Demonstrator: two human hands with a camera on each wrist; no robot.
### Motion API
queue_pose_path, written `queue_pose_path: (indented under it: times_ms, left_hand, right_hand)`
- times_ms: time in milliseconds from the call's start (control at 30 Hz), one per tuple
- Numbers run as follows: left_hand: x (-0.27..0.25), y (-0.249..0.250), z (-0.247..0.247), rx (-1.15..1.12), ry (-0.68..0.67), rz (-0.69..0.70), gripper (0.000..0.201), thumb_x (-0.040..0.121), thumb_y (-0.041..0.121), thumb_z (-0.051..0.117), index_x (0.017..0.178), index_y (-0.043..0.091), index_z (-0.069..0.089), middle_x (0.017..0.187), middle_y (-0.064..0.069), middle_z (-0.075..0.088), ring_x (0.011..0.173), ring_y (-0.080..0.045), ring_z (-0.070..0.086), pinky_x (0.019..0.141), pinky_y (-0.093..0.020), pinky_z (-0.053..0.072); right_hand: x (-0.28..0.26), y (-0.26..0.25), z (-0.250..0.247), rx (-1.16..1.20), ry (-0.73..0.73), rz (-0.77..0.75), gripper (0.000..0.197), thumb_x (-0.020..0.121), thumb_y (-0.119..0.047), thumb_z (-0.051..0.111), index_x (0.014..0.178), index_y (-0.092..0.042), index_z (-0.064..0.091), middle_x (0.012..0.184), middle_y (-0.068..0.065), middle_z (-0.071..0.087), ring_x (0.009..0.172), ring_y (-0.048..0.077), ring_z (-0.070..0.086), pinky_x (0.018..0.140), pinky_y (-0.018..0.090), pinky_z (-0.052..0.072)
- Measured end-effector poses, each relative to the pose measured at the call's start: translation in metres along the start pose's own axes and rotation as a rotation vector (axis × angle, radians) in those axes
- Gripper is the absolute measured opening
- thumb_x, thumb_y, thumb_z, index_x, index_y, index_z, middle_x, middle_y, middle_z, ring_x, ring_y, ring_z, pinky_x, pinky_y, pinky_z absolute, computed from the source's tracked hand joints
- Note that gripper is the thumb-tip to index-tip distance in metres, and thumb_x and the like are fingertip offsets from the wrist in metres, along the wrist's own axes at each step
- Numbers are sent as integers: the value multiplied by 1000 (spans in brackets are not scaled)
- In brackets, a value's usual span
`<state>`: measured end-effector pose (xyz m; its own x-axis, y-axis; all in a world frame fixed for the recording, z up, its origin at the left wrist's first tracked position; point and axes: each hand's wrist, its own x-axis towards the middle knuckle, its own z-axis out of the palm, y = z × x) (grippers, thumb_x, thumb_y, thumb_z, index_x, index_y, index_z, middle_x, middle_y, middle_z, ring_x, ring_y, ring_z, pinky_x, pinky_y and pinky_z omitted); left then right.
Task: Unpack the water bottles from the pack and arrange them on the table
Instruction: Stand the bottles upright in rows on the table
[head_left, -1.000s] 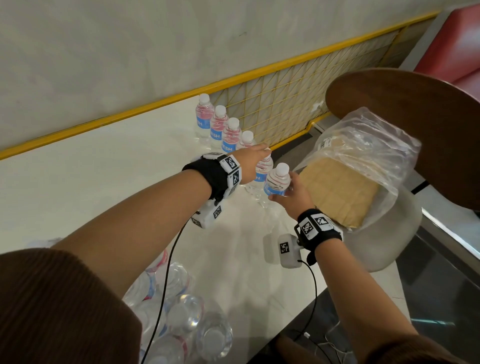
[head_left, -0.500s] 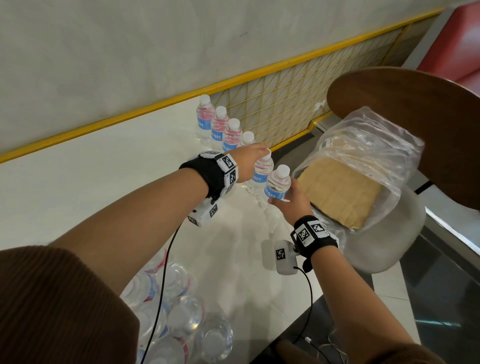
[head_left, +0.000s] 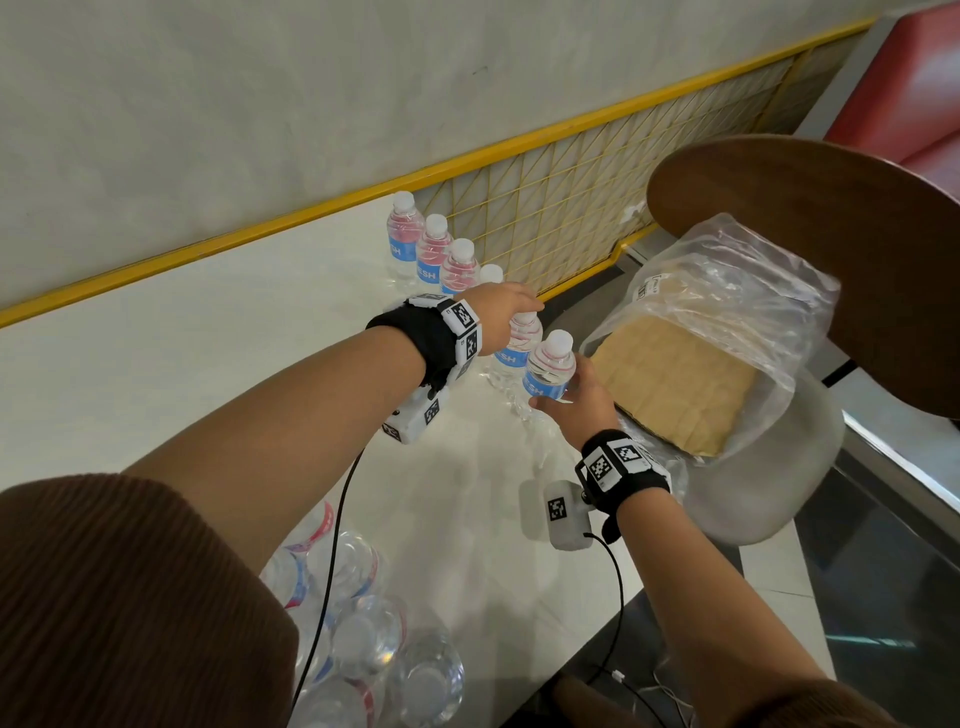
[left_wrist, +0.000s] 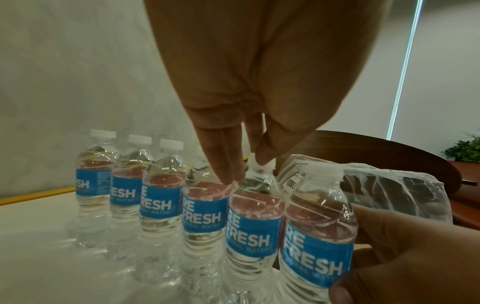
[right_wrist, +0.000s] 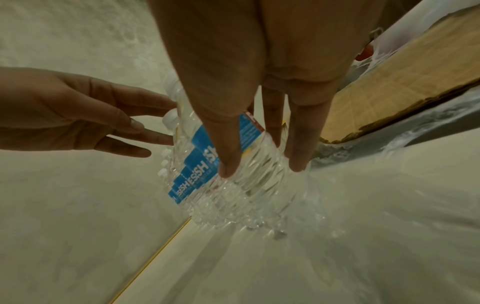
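Several clear water bottles with blue labels stand in a row along the right side of the white table. My left hand hovers over the fifth bottle, its straight fingers and thumb touching the neck and cap. My right hand grips the lower body of the nearest bottle, which stands upright at the near end of the row. The pack of remaining bottles lies at the near table edge under my left arm.
A clear plastic bag with a cardboard tray lies on a white chair seat just right of the table. A brown round chair back and a yellow wire partition stand behind it. Wrist-camera cables hang near the pack.
The right hand and its bottle edged slightly left, closer to the row. The left hand stays over the fifth bottle.
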<state>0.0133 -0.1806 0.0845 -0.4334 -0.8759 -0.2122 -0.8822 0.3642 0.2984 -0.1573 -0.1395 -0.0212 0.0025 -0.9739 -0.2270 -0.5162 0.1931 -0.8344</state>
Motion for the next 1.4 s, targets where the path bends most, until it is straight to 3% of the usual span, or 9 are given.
queue_pose_path:
  times_ms: [367,500,667,733,833,900,1033,1267,1400]
  left_hand:
    - [3,-6,0,33,-43,-2,62,90,-3,51,147,15,32,155,-4,27,141,-22,31,111,-29,29]
    - [0,-4,-3,43,-62,-10,62,91,-3,49,147,15,31,156,-4,25,142,-23,29,112,-30,27]
    - [-19,3,-7,17,-74,-15,57,92,3,49,145,16,34,153,-7,26,141,-27,29,112,-34,30]
    - [-36,7,-12,12,-81,-52,54,94,7,48,145,15,34,155,-9,23,141,-27,28,113,-35,27]
    - [-65,8,-16,-31,-154,-81,43,94,17,51,137,12,47,144,-11,43,130,-27,42,106,-33,33]
    - [-86,5,-13,-7,-239,-146,44,94,25,53,137,18,47,142,-5,46,127,-22,46,104,-30,35]
    - [-129,9,-3,27,-412,-167,44,94,34,54,135,20,49,135,1,53,122,-19,51,103,-28,37]
    - [-197,30,4,42,-565,-133,50,88,48,57,131,22,54,133,5,55,117,-14,55,90,-25,38]
    - [-219,35,11,108,-657,-98,63,80,56,63,132,22,53,132,4,55,117,-15,54,86,-24,38]
  right_hand:
    - [-1,1,3,1,15,-3,71,74,-12,78,133,-18,40,133,5,55,120,24,54,100,39,47]
    - [-1,0,3,-2,17,-2,72,74,-13,78,134,-18,40,133,5,55,120,23,54,97,35,46]
    - [-8,-2,-4,-7,-61,12,81,74,-8,78,140,-16,33,139,7,48,125,26,49,103,42,44]
    - [-16,-2,-9,-73,-78,32,82,75,-9,77,142,-12,30,139,9,46,125,26,47,102,37,42]
    - [-36,-8,-12,-163,-101,142,79,77,-21,76,141,-11,31,131,10,53,119,25,52,94,32,41]
    - [-51,-15,-10,-264,-198,180,69,78,-28,75,135,-14,40,118,7,59,105,23,57,88,31,45]
    - [-90,-40,2,-398,-548,65,41,80,-33,72,113,-14,57,90,4,64,74,13,58,63,21,43]
    - [-154,-101,23,-510,-844,-239,20,82,-35,70,92,-19,65,82,1,63,70,10,56,75,26,46]
    - [-184,-118,29,-682,-988,-320,24,82,-44,67,83,-21,64,82,4,64,69,9,53,68,22,42]
